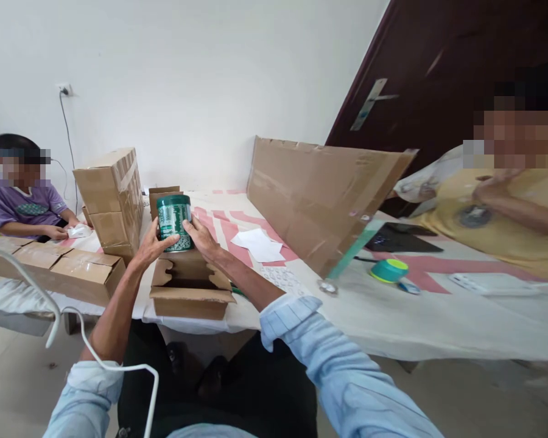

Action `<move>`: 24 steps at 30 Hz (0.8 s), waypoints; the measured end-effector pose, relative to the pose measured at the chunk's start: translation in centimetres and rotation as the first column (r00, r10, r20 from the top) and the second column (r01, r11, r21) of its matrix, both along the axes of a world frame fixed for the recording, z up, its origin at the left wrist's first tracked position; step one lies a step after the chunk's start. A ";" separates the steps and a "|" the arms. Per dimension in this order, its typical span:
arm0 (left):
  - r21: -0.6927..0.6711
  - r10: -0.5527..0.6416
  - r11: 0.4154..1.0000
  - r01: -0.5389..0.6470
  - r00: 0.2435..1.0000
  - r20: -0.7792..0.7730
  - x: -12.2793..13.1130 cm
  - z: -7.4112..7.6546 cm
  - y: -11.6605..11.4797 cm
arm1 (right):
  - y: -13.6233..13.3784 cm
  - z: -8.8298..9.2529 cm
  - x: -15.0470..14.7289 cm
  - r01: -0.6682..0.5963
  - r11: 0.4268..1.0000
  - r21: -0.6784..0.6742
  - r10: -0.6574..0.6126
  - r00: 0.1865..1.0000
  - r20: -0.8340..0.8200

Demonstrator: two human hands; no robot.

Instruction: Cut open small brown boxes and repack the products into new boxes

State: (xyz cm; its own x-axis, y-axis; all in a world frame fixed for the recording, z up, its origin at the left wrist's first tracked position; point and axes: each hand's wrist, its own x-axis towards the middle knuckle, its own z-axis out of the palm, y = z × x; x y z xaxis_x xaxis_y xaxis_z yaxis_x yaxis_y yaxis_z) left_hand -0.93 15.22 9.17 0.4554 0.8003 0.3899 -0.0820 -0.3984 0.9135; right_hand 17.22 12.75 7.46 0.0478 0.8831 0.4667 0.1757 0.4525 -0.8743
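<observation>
Green canister (173, 220) held between both hands (151, 246), above open carton (190, 304)

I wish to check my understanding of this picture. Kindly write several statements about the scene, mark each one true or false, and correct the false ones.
1. The left hand and the right hand hold a green canister. True.
2. A small carton, white papers and a large cardboard panel are on the table. True.
3. The small carton is closed. False: its top is open.
4. The large cardboard panel lies flat. False: it stands on edge.
5. A black plug is in the wall socket. True.
</observation>
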 end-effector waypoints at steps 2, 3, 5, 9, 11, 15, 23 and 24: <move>0.075 -0.004 0.997 0.004 1.000 -0.002 0.1 1.5 0.2 | -0.6 1.6 0.1 -0.019 0.993 0.113 0.013 0.999 0.049; 0.103 -0.002 0.995 0.002 1.000 0.001 0.2 2.2 0.4 | -1.0 2.3 0.3 -0.043 0.987 0.156 0.033 0.997 0.065; 0.153 0.013 0.988 -0.017 1.000 0.023 0.1 3.4 0.9 | -1.9 3.1 1.3 -0.064 0.978 0.197 0.046 0.995 0.093; 0.203 0.186 0.959 -0.200 0.979 0.084 -1.0 3.7 3.4 | -4.1 1.9 5.8 0.120 0.979 0.167 -0.165 0.942 0.292; 0.162 0.302 0.937 -0.311 0.950 0.077 -1.7 2.7 5.1 | -5.1 0.3 8.5 0.235 0.969 0.078 -0.246 0.880 0.407; 0.040 0.442 0.896 -0.442 0.897 0.020 -1.7 -0.6 8.4 | -6.3 -2.9 11.6 0.187 0.949 -0.254 -0.059 0.896 0.440; -0.134 0.465 0.868 -0.479 0.877 -0.121 1.3 -7.6 12.8 | -6.2 -7.1 9.7 -0.056 0.895 -0.442 0.082 0.996 0.040; -0.133 0.461 0.869 -0.477 0.877 -0.132 1.6 -8.3 13.4 | -6.2 -7.3 9.7 -0.064 0.897 -0.437 0.078 0.997 0.014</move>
State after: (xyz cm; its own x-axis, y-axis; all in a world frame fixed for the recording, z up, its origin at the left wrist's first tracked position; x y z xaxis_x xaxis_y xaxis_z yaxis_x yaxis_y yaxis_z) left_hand 0.65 28.60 0.88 0.0390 0.9756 0.2162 0.1670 -0.2197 0.9612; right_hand 26.89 6.55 0.18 -0.0310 0.9989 0.0343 0.1869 0.0395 -0.9816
